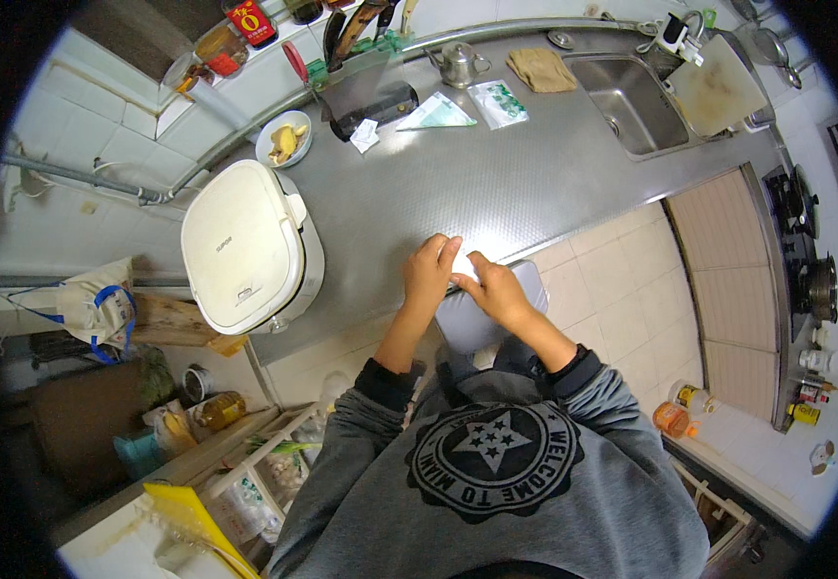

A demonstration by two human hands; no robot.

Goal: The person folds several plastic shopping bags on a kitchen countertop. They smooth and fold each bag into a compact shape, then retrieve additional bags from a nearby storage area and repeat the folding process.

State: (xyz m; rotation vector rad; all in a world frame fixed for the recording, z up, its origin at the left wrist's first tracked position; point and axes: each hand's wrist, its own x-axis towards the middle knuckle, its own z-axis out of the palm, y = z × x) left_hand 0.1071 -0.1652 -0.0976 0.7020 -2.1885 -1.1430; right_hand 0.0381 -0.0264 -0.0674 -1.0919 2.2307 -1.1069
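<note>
At the front edge of the steel counter (404, 188), my left hand (428, 269) and my right hand (497, 288) hold a small white thing (465, 265) between them. Glare and fingers partly cover it, so I cannot tell whether it is paper, tissue or a packet. Both thumbs point inward over it. Below my hands, a grey flat-topped object (462, 322), perhaps a stool or a lidded bin, stands against the counter. To the left sits a cream Supor rice cooker (245, 246) with its lid down.
Along the back are a bowl of ginger (287, 140), a crumpled white paper (365, 136), a folded packet (437, 113), a green-white packet (499, 103), a metal teapot (458, 65), a tan cloth (542, 70) and a knife rack (361, 65). A sink (636, 101) lies right.
</note>
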